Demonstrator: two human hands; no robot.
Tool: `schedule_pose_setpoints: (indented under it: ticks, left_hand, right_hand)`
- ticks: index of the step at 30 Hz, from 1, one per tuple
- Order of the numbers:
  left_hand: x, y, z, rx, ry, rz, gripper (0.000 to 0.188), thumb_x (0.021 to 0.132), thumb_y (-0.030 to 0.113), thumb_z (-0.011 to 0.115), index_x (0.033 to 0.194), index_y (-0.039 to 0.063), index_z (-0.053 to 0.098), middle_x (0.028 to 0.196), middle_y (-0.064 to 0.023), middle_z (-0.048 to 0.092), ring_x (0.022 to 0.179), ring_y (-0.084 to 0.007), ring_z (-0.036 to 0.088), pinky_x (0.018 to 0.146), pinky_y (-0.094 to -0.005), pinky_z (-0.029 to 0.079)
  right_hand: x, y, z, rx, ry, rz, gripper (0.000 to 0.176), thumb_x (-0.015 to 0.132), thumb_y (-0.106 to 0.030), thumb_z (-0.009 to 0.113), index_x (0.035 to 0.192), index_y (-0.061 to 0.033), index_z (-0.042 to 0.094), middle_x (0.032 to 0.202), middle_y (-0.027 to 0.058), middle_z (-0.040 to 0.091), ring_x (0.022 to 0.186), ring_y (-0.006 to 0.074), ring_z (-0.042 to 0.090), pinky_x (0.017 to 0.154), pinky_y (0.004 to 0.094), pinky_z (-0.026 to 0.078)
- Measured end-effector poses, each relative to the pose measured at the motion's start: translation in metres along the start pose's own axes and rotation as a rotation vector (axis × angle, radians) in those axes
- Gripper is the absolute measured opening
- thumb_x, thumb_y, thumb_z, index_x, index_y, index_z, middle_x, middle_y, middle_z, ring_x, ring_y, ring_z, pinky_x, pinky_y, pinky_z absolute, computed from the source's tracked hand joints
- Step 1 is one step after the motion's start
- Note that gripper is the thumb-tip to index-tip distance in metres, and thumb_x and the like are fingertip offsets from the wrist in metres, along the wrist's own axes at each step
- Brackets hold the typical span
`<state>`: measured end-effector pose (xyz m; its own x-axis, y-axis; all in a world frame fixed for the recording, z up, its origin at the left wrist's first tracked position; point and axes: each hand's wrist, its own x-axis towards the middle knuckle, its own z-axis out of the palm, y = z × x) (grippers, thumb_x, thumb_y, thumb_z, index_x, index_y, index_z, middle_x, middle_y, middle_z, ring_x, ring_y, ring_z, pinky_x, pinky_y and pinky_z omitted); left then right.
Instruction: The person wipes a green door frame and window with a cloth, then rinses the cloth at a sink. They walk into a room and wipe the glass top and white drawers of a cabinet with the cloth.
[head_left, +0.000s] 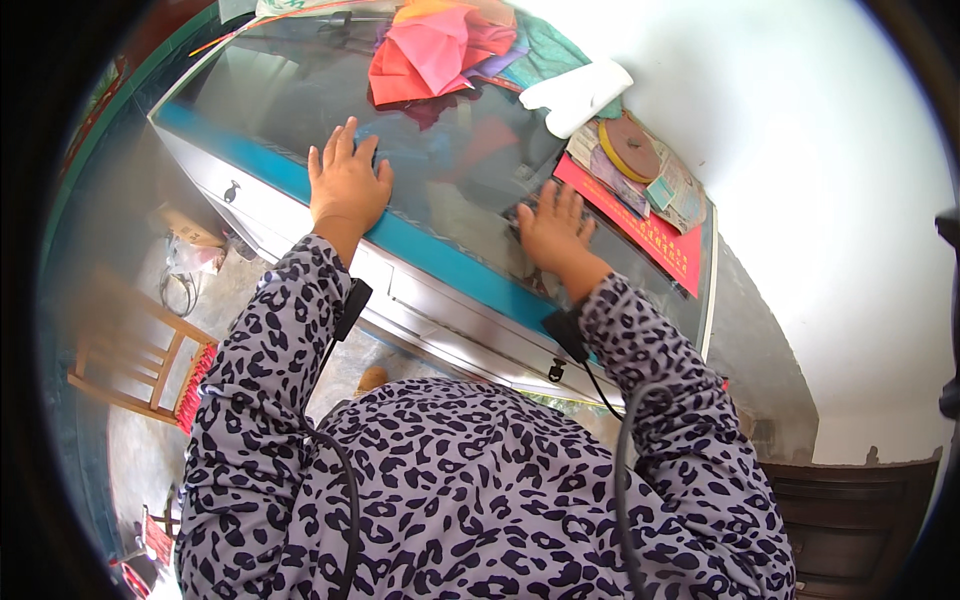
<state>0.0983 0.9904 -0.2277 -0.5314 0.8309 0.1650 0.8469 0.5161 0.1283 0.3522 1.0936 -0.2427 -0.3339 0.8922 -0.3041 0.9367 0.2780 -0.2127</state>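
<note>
My left hand (349, 180) is palm down over the table's front part, its fingers spread, near the blue front edge (450, 251). Farther right, my right hand (559, 232) is also palm down with fingers apart, above the dark glassy tabletop (457, 161). Neither hand holds anything. Just beyond the right fingers is a red sheet (675, 255) bearing writing. Crumpled pink, red and orange sheets (427, 56), of cloth or paper, lie beyond the left hand. Whether the palms touch the glass is hard to tell.
A white roll (589, 97) rests by the wall on green cloth (551, 52). A round brown disc with a yellow rim (630, 150) sits on newspaper (686, 187). White drawers (450, 315) front the table. A wooden chair (161, 367) stands at left.
</note>
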Motion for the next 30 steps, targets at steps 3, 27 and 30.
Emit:
schedule_pose_setpoints:
  ticks: [3, 27, 30]
  left_hand:
    - [-0.004, -0.008, 0.001, -0.031, 0.033, -0.01, 0.046, 0.091, 0.034, 0.046, 0.133, 0.015, 0.049, 0.151, -0.0053, 0.027, 0.14, -0.0209, 0.024, 0.115, -0.0463, 0.016]
    - [-0.015, -0.063, 0.007, -0.362, 0.365, 0.295, 0.053, 0.088, 0.021, 0.058, 0.138, 0.012, 0.042, 0.15, -0.0152, 0.026, 0.138, -0.0353, 0.024, 0.112, -0.0476, 0.021]
    - [-0.002, -0.101, 0.003, -0.326, 0.514, 0.288, 0.053, 0.086, 0.016, 0.06, 0.137, 0.013, 0.044, 0.148, -0.0179, 0.028, 0.135, -0.0395, 0.028, 0.109, -0.0478, 0.026]
  right_hand:
    - [0.013, -0.058, 0.008, 0.008, 0.053, -0.172, 0.069, 0.096, -0.049, 0.028, 0.149, -0.0073, 0.012, 0.156, 0.0181, 0.003, 0.144, 0.0352, 0.001, 0.112, 0.0559, 0.0]
    - [-0.162, 0.206, 0.022, -0.186, 0.257, 0.33, 0.059, 0.094, -0.048, 0.039, 0.148, -0.0254, 0.026, 0.151, 0.0204, 0.017, 0.138, 0.0362, 0.023, 0.11, 0.0506, 0.019]
    - [-0.173, 0.247, 0.029, -0.177, 0.301, 0.601, 0.06, 0.094, -0.051, 0.039, 0.147, -0.0269, 0.027, 0.149, 0.0206, 0.022, 0.135, 0.0369, 0.028, 0.108, 0.0516, 0.022]
